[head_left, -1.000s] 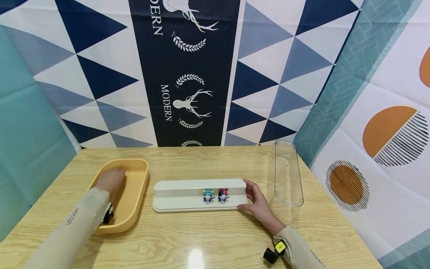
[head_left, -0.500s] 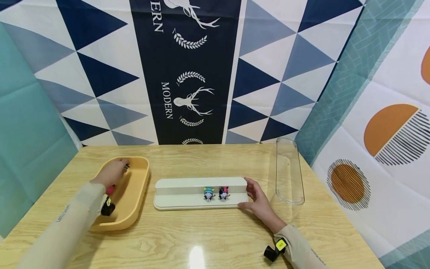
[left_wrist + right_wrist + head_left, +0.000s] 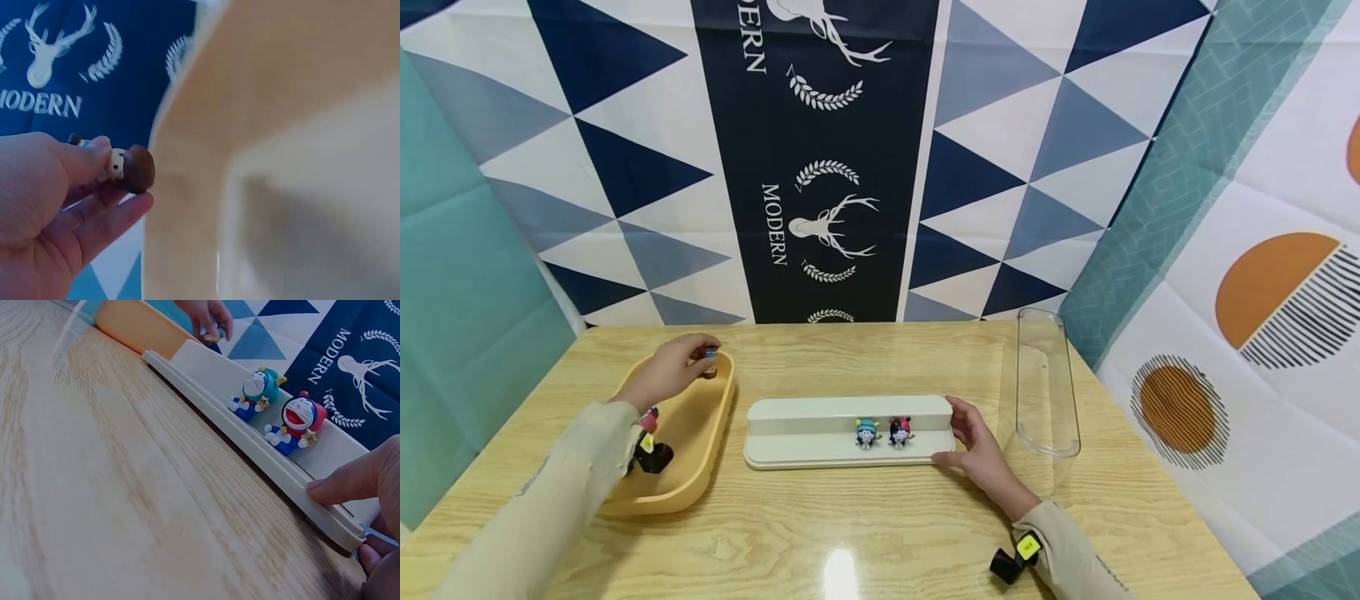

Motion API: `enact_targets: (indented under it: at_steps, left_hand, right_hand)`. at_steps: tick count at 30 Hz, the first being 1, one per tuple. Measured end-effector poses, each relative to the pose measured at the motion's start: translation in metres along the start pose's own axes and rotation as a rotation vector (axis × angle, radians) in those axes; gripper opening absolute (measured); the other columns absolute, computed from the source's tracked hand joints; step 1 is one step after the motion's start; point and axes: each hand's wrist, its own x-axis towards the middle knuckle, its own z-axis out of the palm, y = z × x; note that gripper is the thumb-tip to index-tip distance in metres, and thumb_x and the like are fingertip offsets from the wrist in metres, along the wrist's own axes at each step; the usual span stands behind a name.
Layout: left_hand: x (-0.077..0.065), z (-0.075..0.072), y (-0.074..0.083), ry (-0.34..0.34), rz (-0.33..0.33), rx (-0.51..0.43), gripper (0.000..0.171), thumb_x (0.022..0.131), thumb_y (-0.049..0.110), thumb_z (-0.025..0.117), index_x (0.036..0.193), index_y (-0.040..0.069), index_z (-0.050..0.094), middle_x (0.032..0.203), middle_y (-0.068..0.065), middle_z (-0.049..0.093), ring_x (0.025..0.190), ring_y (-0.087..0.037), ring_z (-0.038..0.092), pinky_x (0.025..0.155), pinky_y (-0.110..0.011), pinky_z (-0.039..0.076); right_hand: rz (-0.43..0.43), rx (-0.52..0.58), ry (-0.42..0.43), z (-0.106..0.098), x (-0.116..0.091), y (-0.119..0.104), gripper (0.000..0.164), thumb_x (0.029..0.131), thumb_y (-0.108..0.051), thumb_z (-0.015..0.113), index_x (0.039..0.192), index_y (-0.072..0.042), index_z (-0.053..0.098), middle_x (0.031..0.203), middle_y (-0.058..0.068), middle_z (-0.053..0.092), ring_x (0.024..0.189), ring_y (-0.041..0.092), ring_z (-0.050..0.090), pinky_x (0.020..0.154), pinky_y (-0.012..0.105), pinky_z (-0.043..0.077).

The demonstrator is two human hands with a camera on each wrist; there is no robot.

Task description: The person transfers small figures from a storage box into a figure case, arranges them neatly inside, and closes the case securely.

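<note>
In the head view my left hand (image 3: 670,371) is over the far end of the yellow basket (image 3: 724,392). Its thumb and fingers pinch a small figurine (image 3: 137,169), whose rounded brown end sticks out in the left wrist view. My right hand (image 3: 983,462) grips the right end of a white stepped display stand (image 3: 805,452), thumb on its front edge. Two cartoon figurines sit on the stand's lower step: one in a teal hood (image 3: 259,387) with yellow horns, the other in a red-and-black hood (image 3: 304,415).
Another pink-and-dark figurine (image 3: 650,418) lies in the basket, partly behind my left wrist. A clear plastic cover (image 3: 1047,383) stands at the right of the wooden table (image 3: 790,542). Patterned cloth (image 3: 820,167) hangs along the table's back edge.
My left hand has come up from inside the basket and moved away and rightward, with the brown-ended figurine now showing in its fingers. My right hand stays at the stand's end.
</note>
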Motion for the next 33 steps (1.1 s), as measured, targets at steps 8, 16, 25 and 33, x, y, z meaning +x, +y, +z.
enact_targets:
  at_steps: [8, 16, 25, 33]
  left_hand:
    - [0.009, 0.004, 0.031, 0.044, -0.105, -0.258, 0.027, 0.096, 0.008, 0.065, 0.118, -0.008, 0.058, 0.105, -0.021, 0.064, 0.096, -0.033, 0.066, 0.076, -0.039, 0.057]
    - [0.011, 0.012, 0.045, 0.063, -0.184, -0.488, 0.023, 0.090, 0.006, 0.072, 0.102, -0.005, 0.055, 0.100, -0.013, 0.062, 0.079, -0.006, 0.066, 0.075, -0.031, 0.057]
    - [0.015, 0.028, 0.054, 0.046, -0.224, -0.730, 0.014, 0.091, 0.004, 0.070, 0.096, -0.001, 0.057, 0.093, -0.002, 0.067, 0.082, -0.007, 0.070, 0.081, -0.026, 0.055]
    - [0.016, 0.052, 0.067, -0.012, -0.172, -1.003, 0.019, 0.094, -0.006, 0.061, 0.112, -0.011, 0.054, 0.098, -0.005, 0.063, 0.088, -0.010, 0.071, 0.085, -0.032, 0.056]
  right_hand:
    - [0.003, -0.006, 0.000, -0.001, 0.000, 0.002, 0.089, 0.071, 0.021, 0.077, 0.148, 0.006, 0.034, 0.133, 0.027, 0.050, 0.125, 0.039, 0.047, 0.102, 0.026, 0.042]
    - [-0.003, 0.011, 0.000, 0.000, -0.001, 0.001, 0.090, 0.069, 0.020, 0.078, 0.147, 0.006, 0.035, 0.132, 0.027, 0.050, 0.123, 0.038, 0.047, 0.102, 0.028, 0.042]
    - [-0.003, 0.003, 0.002, -0.001, -0.001, -0.001, 0.090, 0.070, 0.020, 0.078, 0.148, 0.005, 0.035, 0.133, 0.027, 0.050, 0.125, 0.039, 0.046, 0.104, 0.031, 0.041]
    - [0.006, 0.011, -0.005, 0.000, 0.000, -0.001, 0.090, 0.071, 0.021, 0.077, 0.149, 0.005, 0.034, 0.134, 0.028, 0.049, 0.126, 0.041, 0.045, 0.105, 0.031, 0.042]
